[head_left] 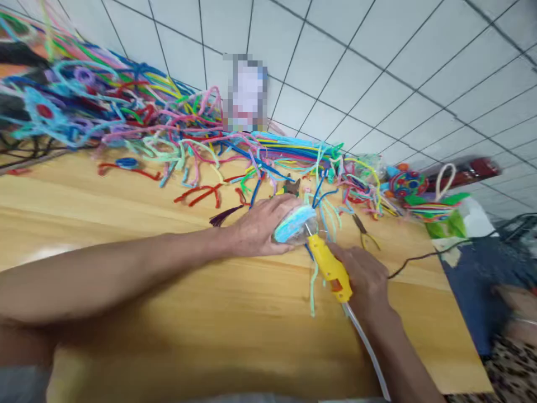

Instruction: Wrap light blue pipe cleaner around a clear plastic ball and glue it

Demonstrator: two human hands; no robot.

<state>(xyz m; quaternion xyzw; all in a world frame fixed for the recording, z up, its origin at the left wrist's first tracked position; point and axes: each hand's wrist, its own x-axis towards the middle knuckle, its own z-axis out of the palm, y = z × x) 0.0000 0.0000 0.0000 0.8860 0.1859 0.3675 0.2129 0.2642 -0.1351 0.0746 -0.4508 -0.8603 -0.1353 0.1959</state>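
Observation:
My left hand (262, 228) is closed around a rounded, see-through piece partly covered in light blue pipe cleaners (296, 223). What the piece is, I cannot make out. A yellow hot glue gun (327, 266) is in my right hand (369, 274), its metal nozzle up against the right side of the piece. From the gun's rear end runs a whitish glue stick (369, 344). Pale green pipe cleaners (313, 291) stick out on the table below the piece. Just left of my left hand lies a dark tassel (224, 215).
Heaped pipe cleaners (163, 106) in many colours line the wooden table (188, 313) along the tiled wall (335, 61). Yellow-handled pliers (366, 234) lie to the right. A black cord (419, 257) crosses the right edge. Part of another person (514, 358) shows at far right.

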